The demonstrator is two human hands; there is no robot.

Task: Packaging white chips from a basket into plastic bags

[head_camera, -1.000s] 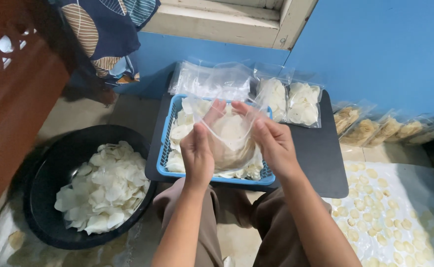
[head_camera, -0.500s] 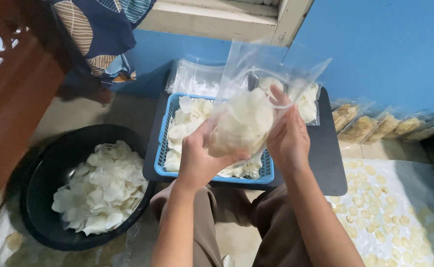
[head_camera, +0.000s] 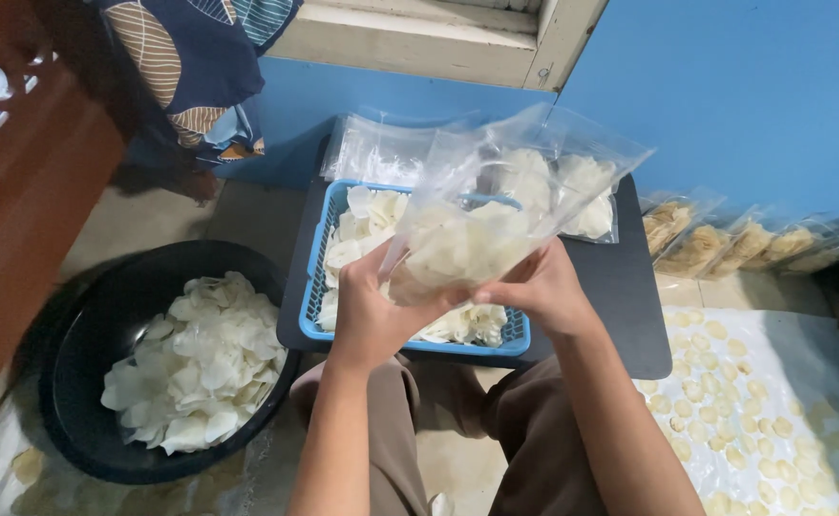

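Both hands hold a clear plastic bag point(head_camera: 481, 225) filled with thin white chips, lifted above a blue plastic basket point(head_camera: 319, 287). My left hand point(head_camera: 371, 311) cups the bag's bottom left corner. My right hand point(head_camera: 539, 287) grips its lower right side. The bag's open top flares up and to the right. The basket sits on a black tray point(head_camera: 629, 306) and holds more white chips, partly hidden by the bag and hands.
A black basin point(head_camera: 85, 382) of white chips sits at the left. Filled clear bags point(head_camera: 591, 196) and empty bags point(head_camera: 376, 153) lie at the tray's back. Bags of tan chips point(head_camera: 725, 244) line the blue wall. Round chips point(head_camera: 754, 420) are spread on a white sheet at the right.
The bag was held low and flat over the basket, then raised and tipped upright. My right hand slid from the bag's upper side down to its lower right.
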